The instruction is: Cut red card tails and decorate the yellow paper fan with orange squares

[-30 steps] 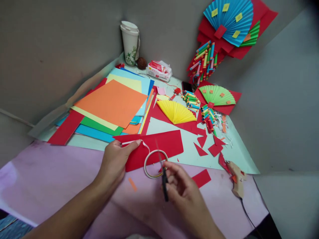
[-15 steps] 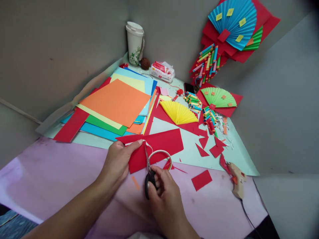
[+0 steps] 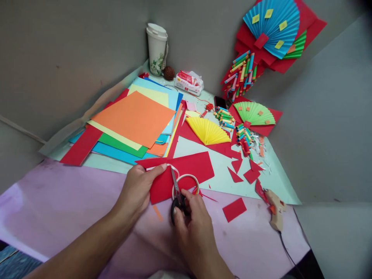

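My left hand (image 3: 141,186) pinches a red sheet of paper (image 3: 194,164), with the thumb pressing a white strip of tape (image 3: 158,167) along its upper part. The strip runs on to a roll of white tape (image 3: 190,177), which hangs at the red paper's lower edge. My right hand (image 3: 196,223) is closed around the black handles of the scissors (image 3: 179,199). Their blades point up and reach the tape just right of my left thumb. Part of the roll is hidden behind the scissors and my right fingers.
Stacked coloured sheets (image 3: 136,118) lie at the left, a yellow folded fan (image 3: 207,131) behind the red paper. Red scraps (image 3: 235,210) and a glue gun (image 3: 277,211) with a cord are on the right. A lidded cup (image 3: 157,50) and tissue pack (image 3: 189,82) stand near the wall.
My right hand has moved the scissors slightly up and to the right, toward the tape beside my left thumb. My left hand keeps its hold almost unmoved.
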The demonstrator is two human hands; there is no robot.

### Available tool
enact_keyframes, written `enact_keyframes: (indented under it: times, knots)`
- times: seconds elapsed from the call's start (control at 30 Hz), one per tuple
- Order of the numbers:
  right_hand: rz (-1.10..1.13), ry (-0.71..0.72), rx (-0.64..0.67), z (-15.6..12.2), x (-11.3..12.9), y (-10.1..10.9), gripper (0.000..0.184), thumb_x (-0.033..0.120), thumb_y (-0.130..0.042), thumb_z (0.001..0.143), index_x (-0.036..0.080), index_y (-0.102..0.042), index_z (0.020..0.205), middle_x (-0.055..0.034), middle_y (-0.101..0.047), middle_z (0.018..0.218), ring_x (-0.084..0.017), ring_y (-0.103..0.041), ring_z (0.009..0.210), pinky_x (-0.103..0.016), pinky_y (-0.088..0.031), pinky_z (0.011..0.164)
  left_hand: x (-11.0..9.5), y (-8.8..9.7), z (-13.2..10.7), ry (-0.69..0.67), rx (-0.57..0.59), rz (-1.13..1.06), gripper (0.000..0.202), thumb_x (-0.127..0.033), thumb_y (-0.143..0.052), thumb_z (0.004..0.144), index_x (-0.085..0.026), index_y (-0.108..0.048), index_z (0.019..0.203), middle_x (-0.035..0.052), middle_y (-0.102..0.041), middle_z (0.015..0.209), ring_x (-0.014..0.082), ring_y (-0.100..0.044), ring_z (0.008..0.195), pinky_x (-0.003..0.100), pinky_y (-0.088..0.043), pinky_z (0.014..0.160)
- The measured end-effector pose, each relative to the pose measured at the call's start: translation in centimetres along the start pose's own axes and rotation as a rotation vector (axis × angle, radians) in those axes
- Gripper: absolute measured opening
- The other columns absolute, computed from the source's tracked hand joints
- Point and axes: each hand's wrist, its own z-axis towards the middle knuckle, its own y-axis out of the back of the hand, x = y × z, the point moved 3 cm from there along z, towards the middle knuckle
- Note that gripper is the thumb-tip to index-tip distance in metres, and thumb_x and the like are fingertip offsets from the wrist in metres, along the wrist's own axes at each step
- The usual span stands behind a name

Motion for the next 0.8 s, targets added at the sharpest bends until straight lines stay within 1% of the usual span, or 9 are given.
enact_keyframes:
  times: [0.23, 0.43, 0.6, 0.8]
  knots:
    - [-0.059, 0.024, -0.002, 0.22, 0.11, 0.62, 0.037, 0.019, -0.050, 0.088, 0.014, -0.057, 0.124, -0.0124, -0.064, 0.101, -0.024, -0.067, 0.088, -0.034, -0.056, 0.071, -0.23, -0.16, -0.10, 0.035, -0.017, -0.020, 0.020, -0.020, -0.082, 0.059, -0.015, -0.072, 0.076, 0.0065, -0.078, 0.070, 0.0233, -0.073, 0.062, 0.032, -0.060, 0.063]
    - [-0.079, 0.032, -0.001, 0.14, 0.22, 0.74, 0.038, 0.018, -0.051, 0.088, 0.016, -0.057, 0.125, -0.0120, -0.064, 0.100, -0.024, -0.067, 0.085, -0.034, -0.056, 0.069, -0.33, -0.22, -0.35, 0.063, -0.004, -0.020, 0.014, -0.019, -0.081, 0.062, -0.017, -0.072, 0.073, 0.0053, -0.078, 0.069, 0.0237, -0.072, 0.061, 0.033, -0.060, 0.062]
    - [-0.053, 0.044, -0.012, 0.57, 0.36, 0.64, 0.038, 0.018, -0.052, 0.087, 0.016, -0.057, 0.125, -0.0131, -0.064, 0.104, -0.024, -0.067, 0.087, -0.034, -0.057, 0.070, -0.41, -0.27, -0.44, 0.070, -0.013, -0.005, 0.012, -0.019, -0.080, 0.063, -0.018, -0.072, 0.071, 0.0061, -0.078, 0.069, 0.0243, -0.073, 0.061, 0.033, -0.059, 0.062]
    - [-0.057, 0.042, 0.005, 0.69, 0.29, 0.53, 0.038, 0.020, -0.049, 0.089, 0.012, -0.057, 0.125, -0.0146, -0.064, 0.103, -0.024, -0.066, 0.088, -0.035, -0.057, 0.073, -0.23, -0.24, -0.33, 0.076, 0.006, -0.009, 0.014, -0.021, -0.081, 0.063, -0.017, -0.072, 0.073, 0.0057, -0.077, 0.069, 0.0240, -0.072, 0.061, 0.034, -0.059, 0.062]
